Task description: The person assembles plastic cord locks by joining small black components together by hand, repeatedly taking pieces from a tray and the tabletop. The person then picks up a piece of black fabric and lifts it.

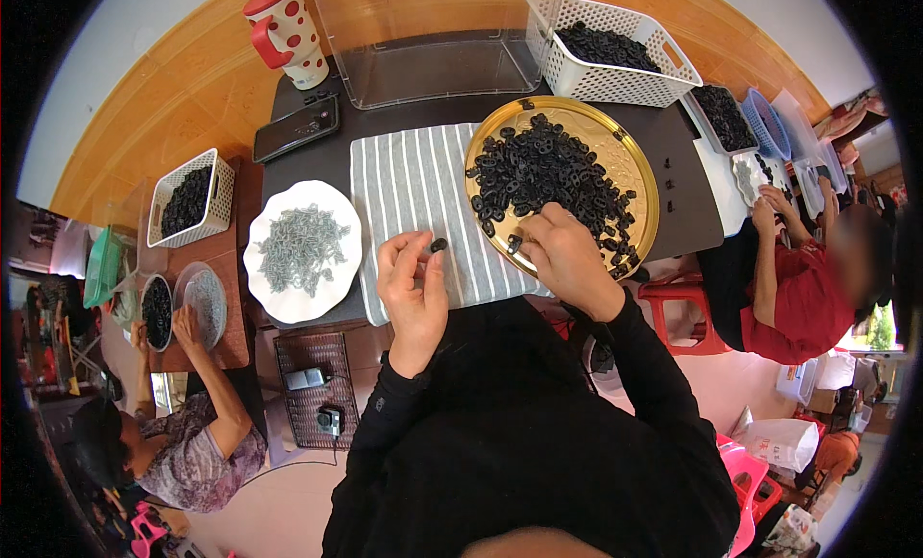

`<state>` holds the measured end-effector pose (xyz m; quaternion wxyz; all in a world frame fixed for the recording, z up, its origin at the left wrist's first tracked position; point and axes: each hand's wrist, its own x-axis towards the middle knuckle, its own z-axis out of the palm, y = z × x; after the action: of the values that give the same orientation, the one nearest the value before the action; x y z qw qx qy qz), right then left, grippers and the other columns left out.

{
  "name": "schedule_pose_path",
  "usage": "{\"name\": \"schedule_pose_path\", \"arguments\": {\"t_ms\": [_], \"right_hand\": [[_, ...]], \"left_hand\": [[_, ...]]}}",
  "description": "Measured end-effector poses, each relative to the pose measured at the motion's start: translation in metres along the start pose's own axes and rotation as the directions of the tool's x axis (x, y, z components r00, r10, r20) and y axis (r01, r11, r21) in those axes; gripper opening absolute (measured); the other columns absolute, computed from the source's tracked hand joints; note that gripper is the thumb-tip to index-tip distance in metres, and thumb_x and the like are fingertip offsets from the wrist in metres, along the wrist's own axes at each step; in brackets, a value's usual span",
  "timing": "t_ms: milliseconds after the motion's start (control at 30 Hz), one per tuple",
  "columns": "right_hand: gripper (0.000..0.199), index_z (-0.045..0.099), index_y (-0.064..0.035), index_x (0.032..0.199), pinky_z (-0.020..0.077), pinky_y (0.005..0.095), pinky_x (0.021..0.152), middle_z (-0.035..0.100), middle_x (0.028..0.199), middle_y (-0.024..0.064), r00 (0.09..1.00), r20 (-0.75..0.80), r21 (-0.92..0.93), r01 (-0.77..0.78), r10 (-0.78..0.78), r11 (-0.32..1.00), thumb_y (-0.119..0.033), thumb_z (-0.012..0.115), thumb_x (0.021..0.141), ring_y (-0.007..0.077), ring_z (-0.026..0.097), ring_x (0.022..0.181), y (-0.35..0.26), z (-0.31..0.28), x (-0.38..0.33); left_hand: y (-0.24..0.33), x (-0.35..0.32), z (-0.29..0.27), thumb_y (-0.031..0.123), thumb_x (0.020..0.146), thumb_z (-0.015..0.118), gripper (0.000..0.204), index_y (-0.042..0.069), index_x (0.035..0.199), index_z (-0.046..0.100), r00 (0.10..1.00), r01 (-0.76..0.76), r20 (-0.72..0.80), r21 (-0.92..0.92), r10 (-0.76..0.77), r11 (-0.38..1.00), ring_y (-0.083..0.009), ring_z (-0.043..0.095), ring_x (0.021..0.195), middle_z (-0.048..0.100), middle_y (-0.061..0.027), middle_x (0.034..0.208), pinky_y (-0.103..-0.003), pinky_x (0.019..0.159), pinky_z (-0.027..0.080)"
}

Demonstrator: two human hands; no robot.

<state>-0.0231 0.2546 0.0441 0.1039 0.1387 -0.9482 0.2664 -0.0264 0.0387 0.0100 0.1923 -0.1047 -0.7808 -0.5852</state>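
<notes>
My left hand (413, 294) is above the striped grey cloth (399, 173), its thumb and forefinger closed on a small black plastic piece (438, 245). At the near rim of the round gold tray (625, 154), my right hand (569, 255) pinches another small black part (514, 243) with a hole in it. A large heap of similar black parts (538, 169) covers much of the tray. Left of the cloth, a white scalloped plate (264, 294) bears a pile of small silvery metal clips (303, 246).
Behind stand a clear plastic box (433, 73), a white basket (625, 87) of black parts, a phone (298, 130) and a red-lidded tumbler (290, 39). Co-workers sit at both sides, one in a red shirt (808, 298). A wicker tray (312, 390) lies below the table's left side.
</notes>
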Motion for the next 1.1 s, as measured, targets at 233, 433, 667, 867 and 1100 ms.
{"name": "schedule_pose_path", "arguments": {"t_ms": [233, 433, 667, 867, 1100], "right_hand": [[0.011, 0.064, -0.0024, 0.085, 0.0478, 0.0408, 0.066, 0.051, 0.081, 0.0138, 0.998, 0.021, -0.102, 0.056, -0.054, 0.993, -0.002, 0.065, 0.074, 0.0332, 0.057, 0.078, -0.005, 0.009, -0.003], [0.011, 0.068, -0.0015, 0.086, 0.0473, 0.0349, 0.062, 0.055, 0.080, 0.0118, 0.996, -0.077, 0.075, 0.052, -0.046, 0.996, 0.002, 0.065, 0.076, 0.0283, 0.059, 0.073, 0.009, 0.007, -0.013], [0.009, 0.069, -0.0026, 0.086, 0.0457, 0.0278, 0.061, 0.058, 0.084, 0.0077, 0.988, -0.130, 0.566, 0.138, -0.078, 0.813, 0.002, 0.069, 0.079, 0.0191, 0.060, 0.075, -0.011, -0.012, -0.031], [0.017, 0.069, -0.0028, 0.088, 0.0470, 0.0284, 0.061, 0.057, 0.087, 0.0065, 0.978, -0.165, 0.505, 0.196, -0.129, 0.840, 0.004, 0.074, 0.073, 0.0195, 0.060, 0.074, -0.015, -0.007, -0.052], [0.013, 0.066, -0.0003, 0.089, 0.0493, 0.0304, 0.063, 0.062, 0.079, 0.0101, 0.929, -0.328, 0.411, -0.026, 0.174, 0.911, 0.006, 0.065, 0.078, 0.0238, 0.063, 0.072, 0.018, -0.033, -0.058]], "left_hand": [[0.004, -0.007, 0.004, -0.002, 0.087, 0.062, 0.021, -0.002, 0.107, 0.066, 1.000, 0.007, 0.016, -0.012, -0.007, 1.000, -0.0148, 0.058, 0.077, 0.058, -0.0130, 0.106, -0.025, 0.064, 0.048], [0.011, -0.013, 0.010, -0.003, 0.086, 0.063, 0.018, -0.003, 0.104, 0.066, 0.996, -0.047, 0.071, -0.087, 0.053, 0.995, -0.0146, 0.058, 0.077, 0.061, -0.0119, 0.099, -0.024, 0.066, 0.048], [0.027, -0.014, 0.018, 0.002, 0.094, 0.058, 0.021, -0.004, 0.113, 0.065, 0.674, 0.720, 0.676, -0.511, -0.296, 0.470, -0.0143, 0.064, 0.074, 0.066, -0.0097, 0.095, -0.023, 0.061, 0.049], [0.018, -0.017, 0.019, 0.000, 0.090, 0.062, 0.027, -0.004, 0.117, 0.064, 0.548, 0.821, 0.807, -0.467, -0.220, 0.330, -0.0128, 0.065, 0.076, 0.069, -0.0092, 0.094, -0.021, 0.063, 0.051], [0.014, -0.025, 0.021, -0.004, 0.089, 0.061, 0.022, -0.004, 0.109, 0.067, 0.674, 0.703, 0.702, -0.515, -0.229, 0.490, -0.0103, 0.061, 0.075, 0.061, -0.0053, 0.090, -0.020, 0.062, 0.045]]}}
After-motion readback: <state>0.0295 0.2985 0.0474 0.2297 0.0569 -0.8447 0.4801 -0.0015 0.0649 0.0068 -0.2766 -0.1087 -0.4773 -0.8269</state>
